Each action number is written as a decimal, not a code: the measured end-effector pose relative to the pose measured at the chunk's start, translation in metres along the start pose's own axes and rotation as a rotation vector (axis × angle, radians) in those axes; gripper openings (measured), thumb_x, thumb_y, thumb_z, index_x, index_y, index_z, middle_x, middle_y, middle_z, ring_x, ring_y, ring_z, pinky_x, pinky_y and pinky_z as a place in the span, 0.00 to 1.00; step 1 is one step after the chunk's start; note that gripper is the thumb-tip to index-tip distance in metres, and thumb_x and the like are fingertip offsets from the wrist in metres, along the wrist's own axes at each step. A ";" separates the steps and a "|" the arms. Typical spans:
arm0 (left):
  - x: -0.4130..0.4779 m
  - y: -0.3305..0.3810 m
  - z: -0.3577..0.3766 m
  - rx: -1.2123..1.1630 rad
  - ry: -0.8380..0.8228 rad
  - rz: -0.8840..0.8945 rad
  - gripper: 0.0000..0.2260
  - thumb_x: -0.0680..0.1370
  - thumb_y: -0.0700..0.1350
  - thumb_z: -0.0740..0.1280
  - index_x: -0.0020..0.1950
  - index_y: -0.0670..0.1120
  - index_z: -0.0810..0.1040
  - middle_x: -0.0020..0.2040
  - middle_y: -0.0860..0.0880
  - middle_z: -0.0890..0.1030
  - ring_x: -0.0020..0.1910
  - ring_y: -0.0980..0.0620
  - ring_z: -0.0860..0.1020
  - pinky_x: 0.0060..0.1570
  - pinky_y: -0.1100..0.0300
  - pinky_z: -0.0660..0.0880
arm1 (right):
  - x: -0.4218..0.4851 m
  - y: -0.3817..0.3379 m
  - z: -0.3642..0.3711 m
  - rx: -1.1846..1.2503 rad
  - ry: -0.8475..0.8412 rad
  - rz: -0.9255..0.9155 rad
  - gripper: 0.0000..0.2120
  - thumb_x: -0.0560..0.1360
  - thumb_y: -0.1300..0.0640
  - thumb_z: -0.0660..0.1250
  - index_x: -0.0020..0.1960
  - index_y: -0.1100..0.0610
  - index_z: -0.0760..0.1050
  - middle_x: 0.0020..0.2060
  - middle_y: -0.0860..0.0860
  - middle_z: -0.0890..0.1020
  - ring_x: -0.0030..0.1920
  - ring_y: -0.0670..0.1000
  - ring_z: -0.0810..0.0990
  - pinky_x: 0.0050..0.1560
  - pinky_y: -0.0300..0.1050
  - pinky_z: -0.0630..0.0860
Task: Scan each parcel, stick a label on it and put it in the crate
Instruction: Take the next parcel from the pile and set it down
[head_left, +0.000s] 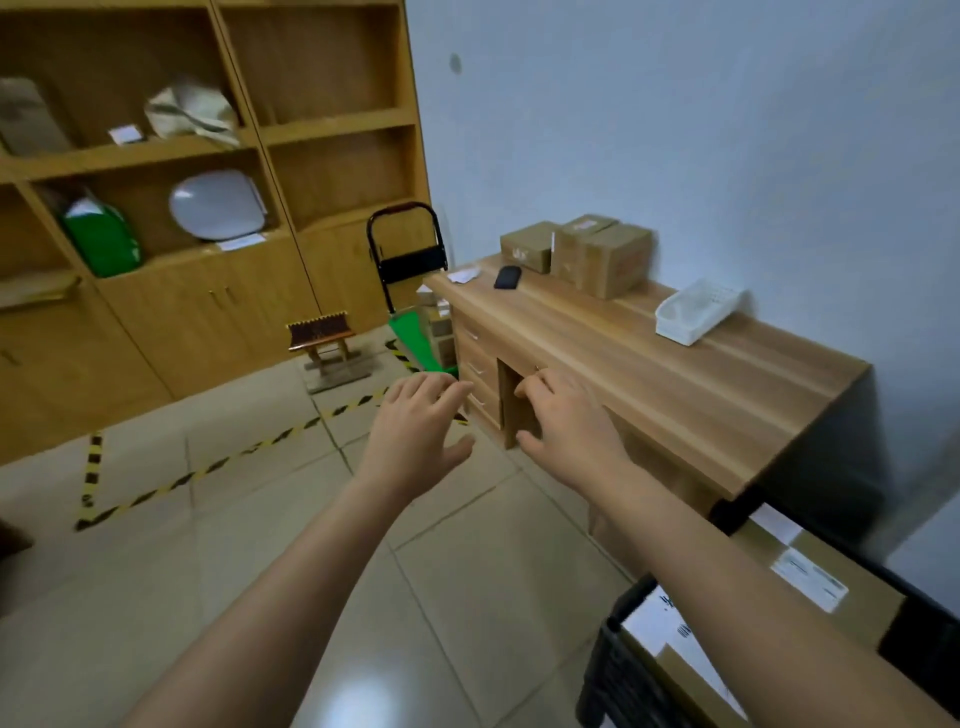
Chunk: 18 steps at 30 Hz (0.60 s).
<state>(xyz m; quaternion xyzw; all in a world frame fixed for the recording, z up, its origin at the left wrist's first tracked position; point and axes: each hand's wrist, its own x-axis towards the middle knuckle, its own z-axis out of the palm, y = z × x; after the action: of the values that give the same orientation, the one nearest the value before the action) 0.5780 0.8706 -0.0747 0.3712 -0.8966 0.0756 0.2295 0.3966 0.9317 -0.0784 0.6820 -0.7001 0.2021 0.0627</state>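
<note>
Your left hand (415, 431) and right hand (566, 421) were stretched out apart, fingers relaxed, holding nothing. Labelled parcels (821, 587) already lay in the black crate (618, 670). Three cardboard parcels (597, 254) sat on the desk (675, 374) beside a black handheld device (507, 277), seemingly left to process.

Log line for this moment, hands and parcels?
left hand open, empty | right hand open, empty | cardboard boxes on desk | labelled parcels in crate
</note>
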 end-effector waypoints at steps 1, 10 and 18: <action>0.011 -0.016 0.003 0.010 0.006 0.015 0.24 0.73 0.53 0.71 0.67 0.48 0.74 0.62 0.48 0.77 0.64 0.46 0.72 0.65 0.51 0.67 | 0.018 -0.003 0.005 -0.008 0.011 -0.001 0.18 0.73 0.52 0.69 0.61 0.52 0.71 0.57 0.48 0.73 0.59 0.51 0.71 0.61 0.46 0.69; 0.166 -0.138 0.067 0.062 0.046 0.037 0.24 0.72 0.53 0.72 0.65 0.47 0.75 0.61 0.47 0.77 0.63 0.43 0.73 0.64 0.47 0.68 | 0.214 0.031 0.063 -0.064 0.021 -0.005 0.16 0.75 0.51 0.67 0.61 0.53 0.70 0.58 0.50 0.73 0.59 0.53 0.70 0.58 0.46 0.66; 0.322 -0.225 0.119 0.042 0.028 0.037 0.24 0.73 0.54 0.70 0.68 0.49 0.73 0.64 0.49 0.75 0.66 0.46 0.70 0.67 0.50 0.64 | 0.395 0.083 0.090 -0.108 0.006 -0.036 0.20 0.75 0.52 0.65 0.66 0.53 0.69 0.62 0.51 0.71 0.60 0.54 0.71 0.58 0.48 0.68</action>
<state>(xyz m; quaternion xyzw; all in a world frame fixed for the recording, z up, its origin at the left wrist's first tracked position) 0.4939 0.4704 -0.0371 0.3580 -0.8983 0.1038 0.2327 0.3075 0.5301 -0.0336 0.6896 -0.6973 0.1651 0.1054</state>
